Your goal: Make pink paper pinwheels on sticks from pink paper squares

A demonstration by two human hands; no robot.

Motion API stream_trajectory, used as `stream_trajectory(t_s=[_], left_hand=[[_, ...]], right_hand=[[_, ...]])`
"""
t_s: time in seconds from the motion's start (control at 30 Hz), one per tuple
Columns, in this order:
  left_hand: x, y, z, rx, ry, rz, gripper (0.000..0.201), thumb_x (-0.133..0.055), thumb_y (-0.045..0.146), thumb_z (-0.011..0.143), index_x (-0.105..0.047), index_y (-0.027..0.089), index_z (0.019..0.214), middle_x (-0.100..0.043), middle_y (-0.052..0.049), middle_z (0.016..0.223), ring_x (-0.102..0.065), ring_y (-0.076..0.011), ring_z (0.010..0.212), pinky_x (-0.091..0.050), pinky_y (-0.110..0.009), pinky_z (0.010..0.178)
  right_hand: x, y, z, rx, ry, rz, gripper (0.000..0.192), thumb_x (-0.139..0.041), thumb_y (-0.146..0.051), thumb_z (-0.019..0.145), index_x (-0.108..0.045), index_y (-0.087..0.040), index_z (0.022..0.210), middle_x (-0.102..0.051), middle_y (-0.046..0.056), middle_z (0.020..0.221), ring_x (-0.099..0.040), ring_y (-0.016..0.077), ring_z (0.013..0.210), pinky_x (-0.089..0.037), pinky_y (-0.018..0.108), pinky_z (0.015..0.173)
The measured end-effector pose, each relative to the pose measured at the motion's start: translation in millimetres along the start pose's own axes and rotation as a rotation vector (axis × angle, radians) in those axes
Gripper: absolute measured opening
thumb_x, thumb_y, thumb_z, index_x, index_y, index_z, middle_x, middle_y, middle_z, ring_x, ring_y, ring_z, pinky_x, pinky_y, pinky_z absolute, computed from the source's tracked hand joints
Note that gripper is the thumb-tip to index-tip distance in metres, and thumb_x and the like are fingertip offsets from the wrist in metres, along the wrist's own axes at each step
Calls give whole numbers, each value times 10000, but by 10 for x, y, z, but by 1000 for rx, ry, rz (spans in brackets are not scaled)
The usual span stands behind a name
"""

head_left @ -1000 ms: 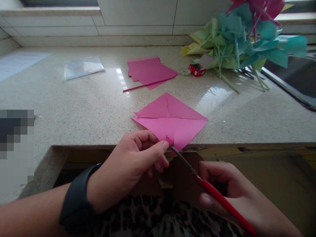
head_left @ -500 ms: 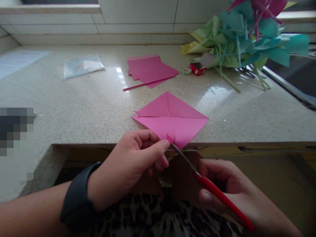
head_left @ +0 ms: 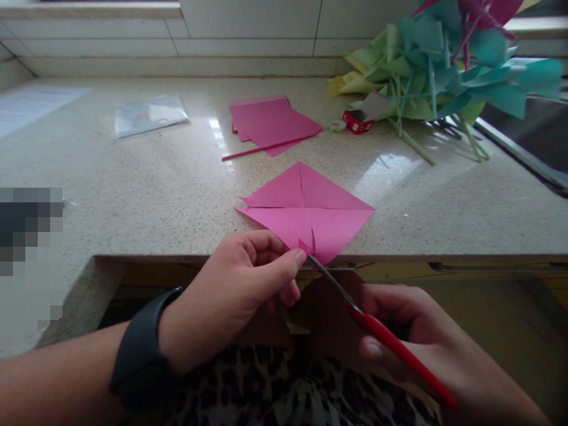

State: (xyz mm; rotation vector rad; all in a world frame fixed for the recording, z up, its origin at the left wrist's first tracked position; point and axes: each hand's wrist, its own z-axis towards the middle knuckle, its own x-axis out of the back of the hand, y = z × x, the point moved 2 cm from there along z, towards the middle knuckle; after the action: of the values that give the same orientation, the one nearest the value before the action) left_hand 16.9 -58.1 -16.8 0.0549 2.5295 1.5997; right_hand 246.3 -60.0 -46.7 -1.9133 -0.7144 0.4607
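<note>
Cutting step in hand: the left hand pinches the near corner of the pink paper square, which lies on the bench with that corner overhanging the front edge, while the right hand grips the red-handled scissors, blades at the corner's crease slit. Next move likely calls for a short, straight snip toward 12 o'clock, stopping short of the centre. Open bench lies at 9 o'clock; pink sheets at 12 and paper pinwheels at 2 sit well apart.
</note>
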Motion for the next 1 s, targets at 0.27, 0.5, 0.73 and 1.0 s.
stream_trajectory(t_s=[0.27, 0.5, 0.73, 1.0], left_hand=[[0, 16, 3, -1, -6, -1, 280, -708, 413, 896, -656, 165, 778, -663, 33, 588, -524, -53, 487, -414, -135, 474], [-20, 25, -15, -36, 4, -83, 241, -715, 375, 899, -679, 176, 769, -656, 48, 567, -523, -40, 486, -400, -121, 489], [-61, 29, -37, -49, -14, -243, 241, -724, 341, 901, -677, 173, 734, -648, 57, 546, -530, -23, 487, -381, -110, 508], [-84, 40, -38, -50, -5, -288, 258, -714, 315, 908, -659, 151, 717, -627, 56, 531, -534, -20, 483, -395, -107, 522]], right_hand=[[16, -21, 3, 33, 32, -28, 452, -728, -583, 805, -543, -190, 679, -476, -7, 654, -406, 117, 587, -325, 229, 476], [-51, -44, 21, 98, 113, -96, 457, -728, -608, 784, -556, -200, 672, -482, 1, 637, -431, 139, 596, -388, 244, 504], [-152, -15, 68, 199, 141, -103, 397, -755, -553, 790, -598, -195, 723, -528, 13, 655, -486, 153, 609, -418, 256, 531], [-193, 82, 101, 244, 141, -122, 375, -707, -495, 850, -523, -199, 711, -497, -3, 665, -426, 130, 599, -370, 245, 516]])
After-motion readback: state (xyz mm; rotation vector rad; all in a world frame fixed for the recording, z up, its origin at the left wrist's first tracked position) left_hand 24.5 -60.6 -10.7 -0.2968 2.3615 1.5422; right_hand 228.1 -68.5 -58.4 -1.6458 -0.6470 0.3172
